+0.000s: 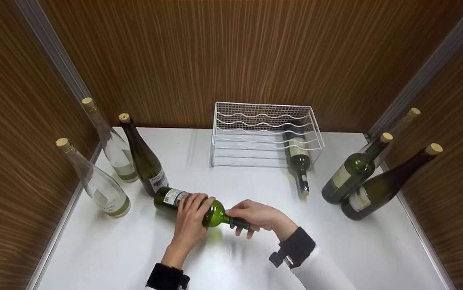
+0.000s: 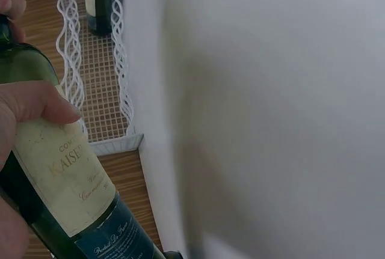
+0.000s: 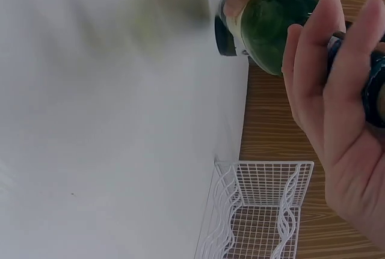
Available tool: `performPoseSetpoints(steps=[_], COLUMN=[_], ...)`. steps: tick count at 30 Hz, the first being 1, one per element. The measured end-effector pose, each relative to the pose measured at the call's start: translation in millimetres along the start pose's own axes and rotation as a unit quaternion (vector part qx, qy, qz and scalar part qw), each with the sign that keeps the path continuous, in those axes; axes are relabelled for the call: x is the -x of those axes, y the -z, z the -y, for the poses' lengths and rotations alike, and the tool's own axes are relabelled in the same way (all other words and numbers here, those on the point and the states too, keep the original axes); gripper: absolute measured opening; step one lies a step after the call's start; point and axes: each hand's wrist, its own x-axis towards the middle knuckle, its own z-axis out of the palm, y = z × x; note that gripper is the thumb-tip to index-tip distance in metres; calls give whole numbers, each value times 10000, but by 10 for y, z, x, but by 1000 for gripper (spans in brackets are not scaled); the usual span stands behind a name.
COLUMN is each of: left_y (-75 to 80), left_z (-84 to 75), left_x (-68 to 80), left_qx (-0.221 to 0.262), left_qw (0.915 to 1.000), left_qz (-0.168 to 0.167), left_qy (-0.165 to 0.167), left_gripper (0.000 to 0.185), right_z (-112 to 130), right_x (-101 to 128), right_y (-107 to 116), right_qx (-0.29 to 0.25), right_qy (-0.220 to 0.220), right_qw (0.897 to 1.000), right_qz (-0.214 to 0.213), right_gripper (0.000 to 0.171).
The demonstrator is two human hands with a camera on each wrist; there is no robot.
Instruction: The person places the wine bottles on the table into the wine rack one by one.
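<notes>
Gripping glossy green glass bottle (image 1: 199,207) | left hand (image 1: 191,217); right hand (image 1: 255,217)

Open tabletop (image 1: 231,266) ran across the lower frame, left and right of the hands. The green bottle (image 1: 187,203) lay on its side at lower centre, left hand (image 1: 191,219) on the body, right hand (image 1: 255,217) on the neck, blocking that strip. Frame left was crowded: two clear bottles (image 1: 98,181) and a dark bottle (image 1: 145,161) stood close together by the wall, the dark one just beside the lying bottle's base. Frame right: two dark bottles (image 1: 360,181) stood together. The wire rack (image 1: 263,135) sat centre back; its right slot held a bottle (image 1: 299,161), neck jutting onto the table. Slots left of it were free. A clear lane ran between the hands and the rack front.
</notes>
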Motion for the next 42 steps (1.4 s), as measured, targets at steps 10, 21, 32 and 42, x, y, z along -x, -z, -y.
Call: performPoseSetpoints(steps=[10, 21, 32, 42], left_y=[-44, -61, -39, -28], left_z=[-70, -107, -34, -41], left_x=[-31, -64, 21, 69], left_qx=[-143, 453, 1155, 1494], left_qw=[9989, 9962, 9919, 9821], left_qz=[374, 739, 362, 531], left_qy=[-236, -82, 387, 1013], left_gripper=[81, 85, 80, 67], right_z=[-205, -423, -554, -629], right_x=[8, 78, 196, 332], right_y=[-43, 5, 78, 179], right_qx=[654, 576, 141, -50], right_qy=[42, 581, 548, 498], right_qw=[9973, 9941, 9916, 9902], right_qz=[-326, -707, -1164, -1306], right_gripper=[37, 31, 30, 30])
